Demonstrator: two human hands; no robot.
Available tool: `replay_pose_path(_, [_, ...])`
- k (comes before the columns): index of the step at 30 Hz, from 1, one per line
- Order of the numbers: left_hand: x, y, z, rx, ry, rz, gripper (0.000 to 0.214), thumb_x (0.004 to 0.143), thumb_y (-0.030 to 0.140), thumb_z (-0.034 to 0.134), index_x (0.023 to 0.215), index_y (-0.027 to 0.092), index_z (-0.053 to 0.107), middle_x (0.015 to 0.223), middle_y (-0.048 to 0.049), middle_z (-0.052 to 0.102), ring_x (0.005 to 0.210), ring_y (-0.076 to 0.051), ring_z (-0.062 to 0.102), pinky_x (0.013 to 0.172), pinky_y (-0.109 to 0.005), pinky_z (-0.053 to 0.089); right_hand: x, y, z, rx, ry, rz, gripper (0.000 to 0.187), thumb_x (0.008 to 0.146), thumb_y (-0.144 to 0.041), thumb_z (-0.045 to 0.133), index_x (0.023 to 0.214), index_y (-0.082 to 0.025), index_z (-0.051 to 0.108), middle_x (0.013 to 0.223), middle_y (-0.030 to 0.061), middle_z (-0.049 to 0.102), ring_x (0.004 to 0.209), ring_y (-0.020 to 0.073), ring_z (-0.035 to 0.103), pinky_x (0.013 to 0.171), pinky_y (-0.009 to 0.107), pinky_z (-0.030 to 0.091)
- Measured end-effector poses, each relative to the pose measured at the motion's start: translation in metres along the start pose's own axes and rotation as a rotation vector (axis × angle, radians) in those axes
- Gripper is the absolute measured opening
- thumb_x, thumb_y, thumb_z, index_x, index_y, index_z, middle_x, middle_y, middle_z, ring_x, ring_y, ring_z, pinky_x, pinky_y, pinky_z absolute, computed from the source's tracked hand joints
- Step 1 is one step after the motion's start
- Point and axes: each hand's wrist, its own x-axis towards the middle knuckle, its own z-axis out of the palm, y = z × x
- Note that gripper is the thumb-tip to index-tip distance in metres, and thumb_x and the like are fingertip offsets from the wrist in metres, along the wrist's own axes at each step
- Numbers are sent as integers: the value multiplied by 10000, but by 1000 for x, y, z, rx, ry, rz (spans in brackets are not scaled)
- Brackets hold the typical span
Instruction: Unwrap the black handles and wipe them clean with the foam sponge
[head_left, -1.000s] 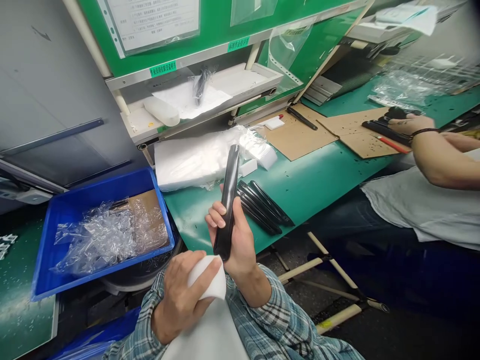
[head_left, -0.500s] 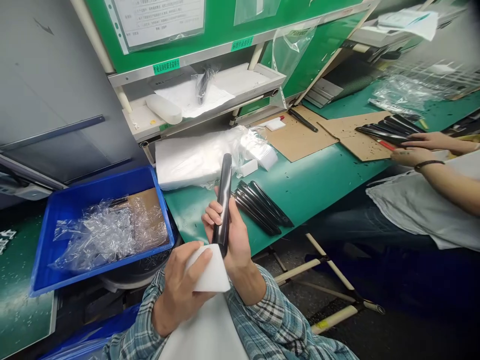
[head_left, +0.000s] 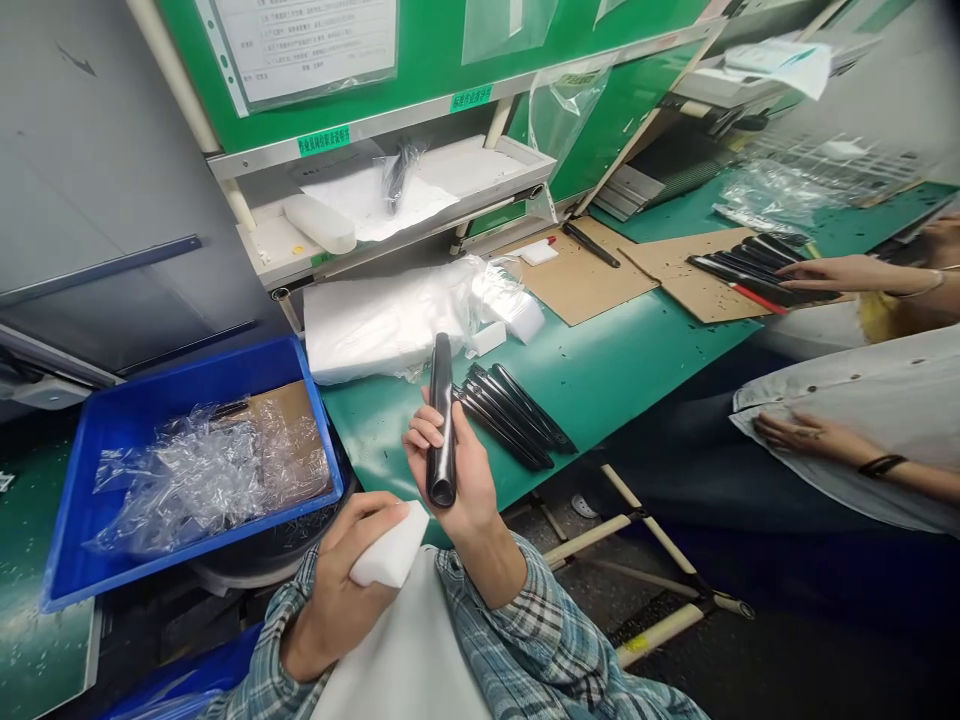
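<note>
Black glossy bar (head_left: 442, 420) stands upright in my right hand (head_left: 457, 470), fingers wrapped round its lower half. It looks stiff, light and slippery, so I'd grip mid-shaft. My left hand (head_left: 337, 595) closes on a white foam block (head_left: 390, 545).

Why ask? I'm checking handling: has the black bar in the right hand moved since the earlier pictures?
Yes: the black bar in the right hand has tipped, top end lower against the black bars on the green mat.
</note>
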Motion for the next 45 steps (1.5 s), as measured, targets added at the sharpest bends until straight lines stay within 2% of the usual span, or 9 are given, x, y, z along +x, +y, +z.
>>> replay_pose_path(9, [-1, -12, -9, 22, 92, -95, 400, 1055, 476, 748, 1398, 271, 762, 1273, -109, 768, 1144, -245, 753, 982, -330, 616, 3, 3, -2, 30, 53, 76, 271, 1217, -305, 393, 1216, -185, 637, 755, -63, 481, 504, 77, 485, 497, 212, 504])
replay_pose_path(14, [-7, -20, -4, -165, 127, -326, 511, 1033, 554, 751, 1410, 209, 759, 1174, -126, 785, 995, -244, 763, 904, -346, 623, 3, -3, -8, -91, -45, 85, 319, 1183, -262, 376, 1182, -184, 686, 747, -42, 504, 526, 96, 503, 543, 224, 547])
replay_pose_path(18, [-10, -26, -4, -383, 178, -519, 658, 975, 633, 790, 1414, 144, 740, 1064, -127, 803, 945, -265, 774, 867, -360, 633, 1, -11, -12, -221, -103, 41, 181, 1078, -211, 557, 1153, -189, 720, 915, 26, 681, 756, 134, 692, 719, 268, 674])
replay_pose_path(21, [-9, -28, -7, -546, 167, -661, 738, 958, 668, 792, 1448, 125, 698, 1049, -147, 819, 945, -283, 783, 872, -385, 634, 0, -17, -16, -299, -155, -32, 239, 974, -254, 773, 1206, -231, 721, 1209, 54, 766, 801, 126, 722, 550, 194, 634])
replay_pose_path(26, [-1, -21, -8, -767, 104, -778, 667, 968, 674, 778, 1313, 104, 750, 1087, -172, 801, 871, -243, 763, 798, -351, 623, 3, -21, -17, -481, -262, -113, 393, 911, -436, 886, 1241, -280, 740, 1054, -1, 788, 410, 46, 392, 265, 152, 358])
replay_pose_path(29, [4, -14, -4, -882, 112, -821, 629, 987, 682, 747, 1239, 106, 782, 1174, -179, 786, 845, -203, 736, 743, -299, 603, 5, -21, -13, -499, -225, -128, 431, 969, -515, 810, 1307, -256, 747, 934, -12, 755, 404, 50, 363, 270, 150, 349])
replay_pose_path(34, [11, -6, 0, -979, 80, -874, 746, 980, 782, 679, 1290, 109, 769, 1169, -186, 778, 821, -214, 726, 732, -329, 614, 4, -21, -8, -396, -153, -103, 227, 1023, -400, 763, 1188, -244, 747, 846, -35, 681, 597, 84, 598, 530, 165, 599])
replay_pose_path(40, [10, -5, 3, -1039, 99, -907, 747, 1008, 779, 637, 1420, 161, 725, 1196, -160, 776, 849, -216, 735, 763, -342, 626, 8, -18, -13, -399, -94, -71, 370, 916, -506, 888, 949, -215, 663, 872, -51, 664, 418, 21, 365, 312, 130, 376])
replay_pose_path(45, [0, -15, 3, -812, 18, -770, 805, 1003, 783, 641, 1501, 151, 672, 1246, -182, 777, 932, -259, 767, 837, -367, 634, 11, -13, -18, -390, -120, -24, 437, 926, -553, 870, 876, -212, 600, 749, -65, 558, 434, 35, 328, 341, 127, 391])
